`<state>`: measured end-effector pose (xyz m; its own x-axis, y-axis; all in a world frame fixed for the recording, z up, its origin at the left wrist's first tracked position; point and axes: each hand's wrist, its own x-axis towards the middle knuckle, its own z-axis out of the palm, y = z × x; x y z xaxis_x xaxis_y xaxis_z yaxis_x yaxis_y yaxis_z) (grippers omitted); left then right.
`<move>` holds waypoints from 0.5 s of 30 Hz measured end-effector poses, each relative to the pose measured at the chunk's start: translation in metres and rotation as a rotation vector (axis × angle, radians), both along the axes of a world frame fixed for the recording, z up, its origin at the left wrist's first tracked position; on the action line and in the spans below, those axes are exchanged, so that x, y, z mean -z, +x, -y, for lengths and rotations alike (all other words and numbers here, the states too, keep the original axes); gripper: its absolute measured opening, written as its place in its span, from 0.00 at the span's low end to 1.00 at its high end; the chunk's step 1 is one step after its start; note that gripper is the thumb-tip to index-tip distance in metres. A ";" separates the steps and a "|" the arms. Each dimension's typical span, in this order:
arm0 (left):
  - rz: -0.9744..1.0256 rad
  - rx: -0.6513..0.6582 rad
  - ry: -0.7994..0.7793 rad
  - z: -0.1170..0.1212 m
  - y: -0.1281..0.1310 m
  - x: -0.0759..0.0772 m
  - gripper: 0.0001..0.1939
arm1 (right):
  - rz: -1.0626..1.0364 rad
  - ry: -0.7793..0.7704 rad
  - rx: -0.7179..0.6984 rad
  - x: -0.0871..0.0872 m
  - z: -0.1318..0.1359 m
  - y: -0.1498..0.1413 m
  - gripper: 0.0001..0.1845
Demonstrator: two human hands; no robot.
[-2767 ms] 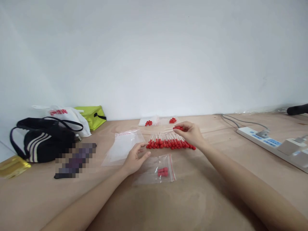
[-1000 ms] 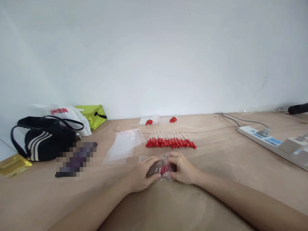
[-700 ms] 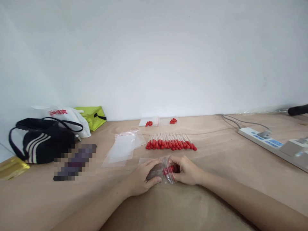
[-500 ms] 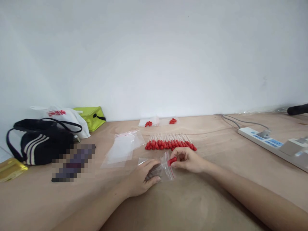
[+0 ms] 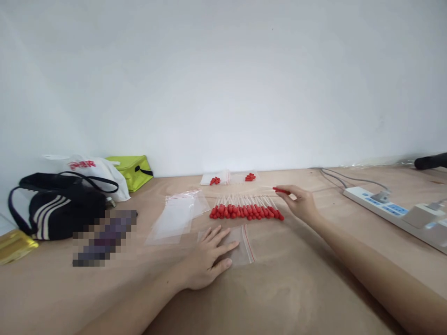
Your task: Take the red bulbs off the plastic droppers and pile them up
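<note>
My left hand (image 5: 208, 259) lies flat with spread fingers on a clear zip bag (image 5: 246, 249) with a red seal line. Under the fingers the bag is partly hidden; no red shows in its visible part. My right hand (image 5: 301, 204) is raised at the right end of the row, pinching a dropper (image 5: 281, 190) by its red rubber bulb, thin clear tube pointing left. Whether it holds more than one is hard to see. Just beyond my left hand lies a row of several droppers (image 5: 244, 212), red bulbs toward me and tubes pointing away.
More zip bags (image 5: 176, 216) lie flat at left of the row. Two bags with red-bulbed droppers (image 5: 215, 181) sit near the wall. A black bag (image 5: 66, 204), a white plastic bag (image 5: 101, 174) and a green bag (image 5: 131, 171) stand left. A power strip (image 5: 380, 201) lies right.
Both hands were at the zip bag with red bulbs inside it. My right hand drew red-bulbed contents out and moved up and right; my left hand flattened onto the bag.
</note>
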<state>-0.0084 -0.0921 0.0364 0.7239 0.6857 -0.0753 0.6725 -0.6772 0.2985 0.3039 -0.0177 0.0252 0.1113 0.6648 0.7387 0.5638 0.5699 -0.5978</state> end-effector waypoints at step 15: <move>0.401 -0.418 0.105 -0.029 -0.014 0.015 0.12 | 0.567 0.201 -0.048 0.037 0.009 -0.022 0.11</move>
